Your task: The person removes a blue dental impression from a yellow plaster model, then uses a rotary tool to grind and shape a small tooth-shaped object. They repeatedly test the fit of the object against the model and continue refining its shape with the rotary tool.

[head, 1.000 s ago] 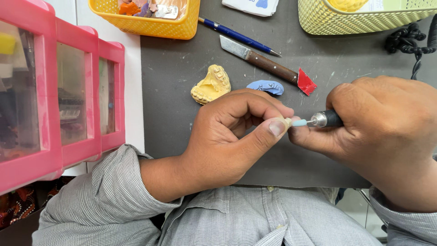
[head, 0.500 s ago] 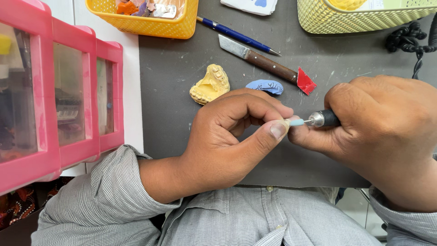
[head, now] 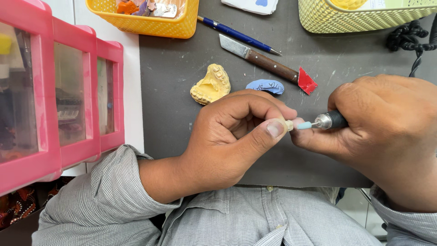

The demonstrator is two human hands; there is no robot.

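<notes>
My left hand [head: 232, 136] pinches a tiny cream-coloured piece [head: 288, 125] between thumb and fingertips over the dark grey mat [head: 173, 77]. My right hand [head: 387, 132] grips a rotary handpiece [head: 330, 120] whose pale blue tip [head: 304, 125] touches that piece. Just beyond my left hand lie a yellow dental cast [head: 210, 84] and a small blue bite piece [head: 265, 85].
A wooden-handled knife [head: 264, 61] with a red scrap [head: 306, 82] and a blue pen [head: 239, 35] lie further back. An orange basket [head: 145, 23] and a yellow-green basket [head: 364, 18] stand at the far edge. Pink drawer units [head: 59, 100] are at left; a black coiled cord [head: 412, 38] is at right.
</notes>
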